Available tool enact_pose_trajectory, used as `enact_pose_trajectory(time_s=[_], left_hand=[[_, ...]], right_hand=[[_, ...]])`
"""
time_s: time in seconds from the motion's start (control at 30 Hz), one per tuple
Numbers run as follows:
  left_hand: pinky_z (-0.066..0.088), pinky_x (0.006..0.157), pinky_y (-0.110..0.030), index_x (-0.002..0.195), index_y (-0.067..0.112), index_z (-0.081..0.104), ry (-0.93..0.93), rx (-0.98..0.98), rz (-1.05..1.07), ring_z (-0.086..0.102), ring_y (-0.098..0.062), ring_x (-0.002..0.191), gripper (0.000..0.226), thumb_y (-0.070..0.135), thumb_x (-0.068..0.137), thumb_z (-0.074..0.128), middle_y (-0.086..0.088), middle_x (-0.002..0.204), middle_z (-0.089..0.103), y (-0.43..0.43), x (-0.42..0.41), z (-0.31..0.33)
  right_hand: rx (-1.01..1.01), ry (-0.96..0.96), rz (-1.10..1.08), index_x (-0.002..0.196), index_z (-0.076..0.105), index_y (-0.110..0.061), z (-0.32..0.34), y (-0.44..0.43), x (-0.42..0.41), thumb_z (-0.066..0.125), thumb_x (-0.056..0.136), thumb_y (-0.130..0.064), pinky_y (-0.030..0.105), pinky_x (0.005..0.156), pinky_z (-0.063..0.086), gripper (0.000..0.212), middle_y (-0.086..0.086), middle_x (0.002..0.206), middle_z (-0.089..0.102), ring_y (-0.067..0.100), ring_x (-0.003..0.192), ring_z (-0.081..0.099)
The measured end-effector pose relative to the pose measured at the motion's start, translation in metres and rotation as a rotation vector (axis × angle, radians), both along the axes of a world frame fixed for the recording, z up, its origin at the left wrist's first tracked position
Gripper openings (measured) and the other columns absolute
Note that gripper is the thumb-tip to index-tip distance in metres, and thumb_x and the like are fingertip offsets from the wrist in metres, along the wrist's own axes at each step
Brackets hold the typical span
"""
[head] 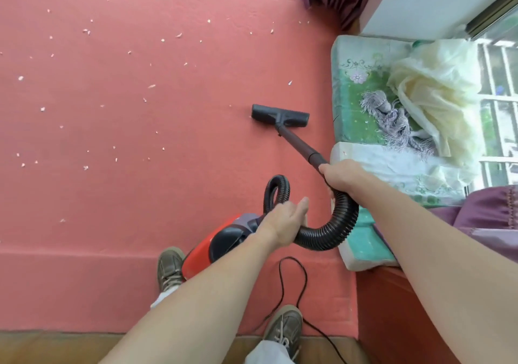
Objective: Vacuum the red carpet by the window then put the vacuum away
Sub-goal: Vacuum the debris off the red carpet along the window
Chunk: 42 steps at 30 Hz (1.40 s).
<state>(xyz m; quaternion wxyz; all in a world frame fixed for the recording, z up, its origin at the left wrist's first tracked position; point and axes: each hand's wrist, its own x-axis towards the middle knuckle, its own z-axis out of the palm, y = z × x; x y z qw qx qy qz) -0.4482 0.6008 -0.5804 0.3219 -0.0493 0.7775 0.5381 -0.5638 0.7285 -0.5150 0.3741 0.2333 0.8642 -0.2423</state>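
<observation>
- No text, label, brand, number or sign can be read anywhere in view.
- The red body of the vacuum cleaner (200, 253) shows no lettering that can be made out.

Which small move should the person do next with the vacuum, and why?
Probably steer the floor head leftward with the right hand gripping the wand: most white scraps lie left of it, while the left hand holds the hose.
</observation>
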Motion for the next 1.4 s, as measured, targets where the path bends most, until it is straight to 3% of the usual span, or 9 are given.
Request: enact_pose_trajectory(time_s=[0.13,0.33,0.47,0.6,0.73,0.83,1.0,1.17,1.4], left_hand=[[0.047,0.084,-0.037,0.053,0.021,0.058,-0.184,-0.010,-0.107,0.059,-0.021,0.068,0.078,0.071,0.094,0.016,0.000,0.060,0.062,-0.004,0.014,0.017],[0.052,0.088,-0.038,0.064,0.013,0.063,-0.647,-0.055,0.213,0.067,-0.029,0.091,0.043,0.048,0.089,0.057,-0.009,0.091,0.072,-0.017,0.042,0.014],[0.055,0.053,-0.032,0.105,0.001,0.060,-1.024,0.173,0.491,0.069,-0.026,0.064,0.034,0.005,0.071,0.066,-0.018,0.086,0.066,-0.003,0.034,0.022],[0.059,0.061,-0.037,0.123,-0.003,0.054,-0.987,0.243,0.651,0.069,-0.026,0.069,0.054,0.001,0.069,0.061,-0.018,0.083,0.063,0.026,-0.010,0.014],[0.053,0.072,-0.032,0.109,0.007,0.059,-0.907,0.325,0.761,0.062,-0.019,0.068,0.025,0.022,0.090,0.056,-0.005,0.081,0.063,0.062,-0.061,0.026],[0.049,0.060,-0.026,0.131,-0.002,0.054,-0.852,0.339,0.807,0.059,-0.017,0.056,0.058,0.024,0.080,0.059,-0.005,0.075,0.062,0.078,-0.083,0.038],[0.053,0.057,-0.029,0.111,0.004,0.054,-0.833,0.466,0.864,0.062,-0.020,0.059,0.014,0.007,0.097,0.055,-0.009,0.072,0.063,0.079,-0.119,0.089],[0.048,0.054,-0.029,0.115,0.003,0.055,-0.788,0.466,0.946,0.052,-0.018,0.059,0.032,0.015,0.087,0.064,-0.007,0.068,0.053,0.070,-0.135,0.099],[0.048,0.061,-0.031,0.103,0.009,0.064,-0.863,0.400,1.171,0.063,-0.026,0.068,0.029,0.035,0.103,0.050,-0.010,0.078,0.067,0.038,-0.128,0.069]], right_hand=[[0.106,-0.019,0.084,0.112,0.064,0.005,0.007,-0.020,0.005,0.046,0.100,-0.038,0.038,0.084,0.055,0.048,0.021,0.101,0.072,0.036,0.098,0.069],[0.133,-0.014,-0.023,0.127,0.057,0.003,0.018,-0.047,0.030,0.044,0.100,-0.046,0.038,0.088,0.050,0.058,0.023,0.120,0.065,0.039,0.108,0.064],[0.109,-0.035,-0.033,0.126,0.056,0.001,0.020,-0.048,0.028,0.045,0.100,-0.047,0.038,0.085,0.050,0.055,0.021,0.117,0.065,0.037,0.102,0.064],[0.071,-0.036,0.027,0.124,0.056,-0.001,0.024,-0.035,-0.003,0.048,0.098,-0.047,0.040,0.088,0.051,0.053,0.021,0.116,0.066,0.038,0.103,0.064],[0.042,-0.028,0.106,0.122,0.057,0.000,0.036,-0.020,-0.038,0.048,0.096,-0.046,0.042,0.088,0.056,0.054,0.021,0.110,0.069,0.037,0.098,0.068],[0.037,-0.027,0.125,0.125,0.055,0.000,0.049,-0.009,-0.060,0.048,0.098,-0.043,0.039,0.087,0.052,0.051,0.021,0.114,0.068,0.037,0.103,0.066],[0.067,-0.049,0.175,0.131,0.053,0.001,0.069,-0.001,-0.077,0.045,0.100,-0.036,0.036,0.088,0.048,0.049,0.021,0.125,0.064,0.037,0.114,0.062],[0.068,-0.097,0.189,0.123,0.057,-0.002,0.073,-0.001,-0.075,0.047,0.096,-0.034,0.032,0.073,0.047,0.043,0.018,0.111,0.070,0.034,0.097,0.066],[0.080,-0.179,0.203,0.130,0.052,-0.003,0.058,-0.028,-0.055,0.049,0.098,-0.043,0.036,0.090,0.049,0.051,0.019,0.130,0.060,0.036,0.116,0.062]])
